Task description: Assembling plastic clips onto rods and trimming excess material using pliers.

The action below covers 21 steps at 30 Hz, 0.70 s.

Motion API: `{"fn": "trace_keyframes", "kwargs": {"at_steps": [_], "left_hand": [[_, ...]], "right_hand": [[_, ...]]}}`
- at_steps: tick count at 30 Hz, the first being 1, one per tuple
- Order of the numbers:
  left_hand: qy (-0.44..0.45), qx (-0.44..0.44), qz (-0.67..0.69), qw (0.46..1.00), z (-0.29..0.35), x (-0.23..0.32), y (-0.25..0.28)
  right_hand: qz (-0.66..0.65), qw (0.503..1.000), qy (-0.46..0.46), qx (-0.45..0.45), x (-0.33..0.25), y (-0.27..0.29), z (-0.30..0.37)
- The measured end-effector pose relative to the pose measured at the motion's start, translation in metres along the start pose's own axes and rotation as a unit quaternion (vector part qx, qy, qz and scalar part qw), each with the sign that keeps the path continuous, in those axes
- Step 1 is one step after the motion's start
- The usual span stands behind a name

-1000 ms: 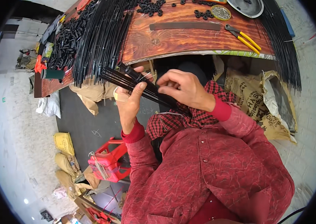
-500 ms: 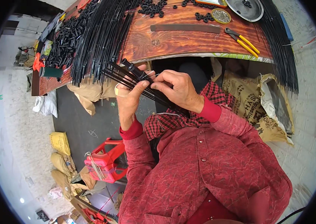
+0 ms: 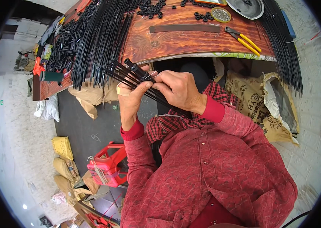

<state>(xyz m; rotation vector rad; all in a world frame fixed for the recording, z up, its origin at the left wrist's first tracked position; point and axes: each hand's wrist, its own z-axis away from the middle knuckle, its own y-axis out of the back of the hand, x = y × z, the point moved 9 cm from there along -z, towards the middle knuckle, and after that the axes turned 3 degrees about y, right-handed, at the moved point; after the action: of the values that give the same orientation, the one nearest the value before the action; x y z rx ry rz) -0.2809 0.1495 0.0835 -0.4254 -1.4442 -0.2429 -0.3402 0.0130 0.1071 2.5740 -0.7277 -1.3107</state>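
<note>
Closed around a bundle of thin black rods (image 3: pixel 119 75), my left hand (image 3: pixel 131 98) also steadies a black tubular fitting (image 3: pixel 137 70) with its thumb pressed at the lower end. A yellowish bandage wraps part of this hand. The rods slant from upper left down to the right, passing under my right hand (image 3: pixel 181 89). That hand's thumb and index finger pinch together right beside the fitting's lower end. A thin pale strand (image 3: pixel 153 73) shows at these fingertips. What exactly the pinch holds is hidden.
The wooden table (image 3: pixel 183 43) bears more black rods (image 3: pixel 101 38), a heap of black fittings (image 3: pixel 63 45), a flat strip (image 3: pixel 185 28), yellow-handled pliers (image 3: pixel 244 41) and a round dish of small pieces (image 3: pixel 220 15). A red stool (image 3: pixel 105 167) stands left, a woven sack (image 3: pixel 249 95) right.
My right fingers have shifted slightly toward the fitting, and the pale strand now points more upward. My left hand keeps its grip on the rods. The whole view has shifted a little.
</note>
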Motion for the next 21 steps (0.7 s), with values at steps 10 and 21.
{"fn": "trace_keyframes", "kwargs": {"at_steps": [10,21], "left_hand": [[-0.010,-0.005,-0.038,0.999,-0.001,0.001,0.005],[-0.019,-0.024,0.014,0.999,-0.002,-0.003,0.004]], "right_hand": [[-0.002,0.999,-0.047,-0.022,0.010,-0.003,-0.001],[0.060,0.997,0.032,-0.020,-0.012,-0.001,-0.002]]}}
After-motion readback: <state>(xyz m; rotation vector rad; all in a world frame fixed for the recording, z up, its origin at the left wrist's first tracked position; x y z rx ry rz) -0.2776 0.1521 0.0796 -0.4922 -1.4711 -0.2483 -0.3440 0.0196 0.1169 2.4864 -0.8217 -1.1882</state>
